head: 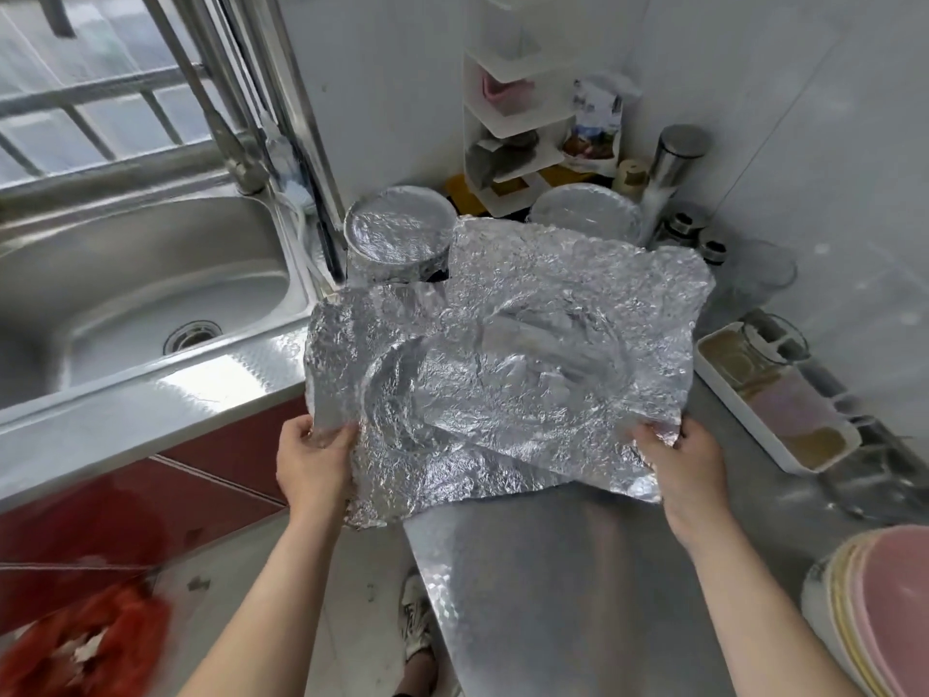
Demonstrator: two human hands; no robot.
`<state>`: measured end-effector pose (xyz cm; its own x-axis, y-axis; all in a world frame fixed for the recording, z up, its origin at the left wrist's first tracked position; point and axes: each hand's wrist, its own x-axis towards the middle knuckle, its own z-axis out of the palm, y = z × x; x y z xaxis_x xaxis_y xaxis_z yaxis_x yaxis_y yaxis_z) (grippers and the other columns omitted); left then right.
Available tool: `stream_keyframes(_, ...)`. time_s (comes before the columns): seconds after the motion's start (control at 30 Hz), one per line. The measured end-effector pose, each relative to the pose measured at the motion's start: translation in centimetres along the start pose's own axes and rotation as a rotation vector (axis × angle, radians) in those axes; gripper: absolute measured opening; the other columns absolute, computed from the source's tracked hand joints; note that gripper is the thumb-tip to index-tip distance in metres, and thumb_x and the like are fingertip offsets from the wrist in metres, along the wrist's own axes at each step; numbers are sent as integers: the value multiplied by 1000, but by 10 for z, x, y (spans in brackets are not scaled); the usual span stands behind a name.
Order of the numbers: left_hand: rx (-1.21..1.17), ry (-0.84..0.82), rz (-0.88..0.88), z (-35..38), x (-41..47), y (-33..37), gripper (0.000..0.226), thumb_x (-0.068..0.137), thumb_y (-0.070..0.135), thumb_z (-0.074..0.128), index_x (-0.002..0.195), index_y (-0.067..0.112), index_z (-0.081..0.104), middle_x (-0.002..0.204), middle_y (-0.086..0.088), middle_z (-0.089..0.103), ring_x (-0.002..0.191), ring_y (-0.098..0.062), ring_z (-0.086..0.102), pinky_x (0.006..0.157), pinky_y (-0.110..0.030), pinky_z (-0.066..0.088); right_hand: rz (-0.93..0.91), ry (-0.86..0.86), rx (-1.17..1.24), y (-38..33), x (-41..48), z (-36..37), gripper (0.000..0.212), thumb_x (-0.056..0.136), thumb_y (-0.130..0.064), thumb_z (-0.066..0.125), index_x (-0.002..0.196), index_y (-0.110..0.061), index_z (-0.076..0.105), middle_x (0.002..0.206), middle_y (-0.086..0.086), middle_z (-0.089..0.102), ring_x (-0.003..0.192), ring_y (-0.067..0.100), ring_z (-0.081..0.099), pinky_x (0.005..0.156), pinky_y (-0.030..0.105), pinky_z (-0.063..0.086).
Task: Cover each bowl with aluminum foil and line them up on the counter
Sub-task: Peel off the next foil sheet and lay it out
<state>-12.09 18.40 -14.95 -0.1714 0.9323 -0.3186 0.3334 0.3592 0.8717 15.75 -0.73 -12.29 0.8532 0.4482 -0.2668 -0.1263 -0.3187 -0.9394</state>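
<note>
At the near right edge a stack of pink plates is seen on the metal surface. Beyond it, a crumpled foil sheet is held by its 2 near corners. The left corner is pinched by the left hand, thumb on top. The right corner is gripped by the right hand, with the fingers curled round the edge. The hands are set well apart, with the sheet spread between and beyond them above the surface. A round imprint is pressed into the foil; whether a bowl lies beneath cannot be told. A white tray lies to the right. Behind the sheet, 2 foil-covered bowls are placed near the wall, the left one beside the sink.
</note>
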Motion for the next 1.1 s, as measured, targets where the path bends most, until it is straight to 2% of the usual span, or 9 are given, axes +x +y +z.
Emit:
stream_keyframes(0.2, 380, 88, 126, 4, -5, 17, 79, 79, 37, 79, 142, 17, 37, 137, -13, 46, 128, -33, 41, 104, -55, 36, 62, -83, 55, -2, -17, -5, 16, 87, 4, 63, 82, -11, 62, 65, -9, 72, 66, 0, 67, 72, 21, 50)
stream_keyframes(0.43, 323, -335, 266, 7, -80, 7, 52, 89, 40, 67, 130, 14, 49, 111, 0, 58, 99, -19, 58, 79, -31, 42, 163, -170, -186, 24, -51, -39, 10, 84, -3, 71, 79, -12, 67, 80, 0, 72, 84, 18, 64, 66, 24, 44)
stream_keyframes(0.57, 397, -283, 289, -10, -106, -29, 34, 87, 33, 72, 111, 17, 53, 92, 7, 52, 88, -17, 55, 73, -31, 40, 276, -233, -296, 48, -71, -56, 11, 85, -14, 73, 93, -9, 67, 98, 4, 70, 102, 26, 62, 77, 30, 45)
stream_keyframes(0.67, 417, -240, 279, -16, -115, -51, 26, 86, 28, 74, 96, 22, 51, 90, 1, 51, 86, -22, 51, 71, -32, 37, 344, -270, -312, 56, -83, -59, 56, 91, -33, 65, 133, -2, 50, 121, 2, 56, 116, 23, 52, 96, 36, 40)
stream_keyframes(0.87, 275, -242, 61, -14, -131, -64, 21, 91, 19, 68, 81, 18, 50, 70, 1, 58, 60, -17, 50, 56, -31, 35, 242, -169, -412, 59, -92, -56, 50, 93, -35, 60, 94, 14, 62, 92, 33, 64, 91, 45, 62, 68, 42, 45)
stream_keyframes(0.9, 220, -239, 48, -13, -132, -65, 21, 91, 15, 67, 78, 19, 51, 67, 1, 58, 56, -16, 48, 56, -31, 36, 242, -180, -416, 59, -92, -56, 50, 92, -35, 62, 91, 15, 63, 83, 31, 64, 70, 24, 39, 66, 42, 45)
stream_keyframes(0.93, 187, -230, 48, -15, -133, -66, 22, 91, 12, 66, 76, 21, 53, 66, 1, 58, 55, -16, 47, 56, -31, 37, 247, -185, -428, 58, -93, -56, 52, 91, -35, 63, 96, 17, 62, 84, 28, 66, 111, 39, 53, 66, 43, 47)
stream_keyframes(1.03, 136, -271, 100, -21, -135, -68, 23, 92, 7, 61, 81, 26, 59, 67, 0, 57, 53, -16, 45, 53, -30, 36, 289, -210, -417, 57, -94, -62, 53, 91, -29, 66, 112, 18, 56, 115, 32, 61, 109, 43, 58, 83, 47, 49)
stream_keyframes(1.1, 88, -353, 112, -25, -135, -69, 26, 95, 5, 57, 92, 29, 64, 66, 1, 52, 53, -16, 40, 53, -30, 34, 313, -262, -379, 55, -92, -69, 42, 91, -24, 66, 114, 11, 62, 122, 23, 62, 105, 29, 61, 76, 26, 51)
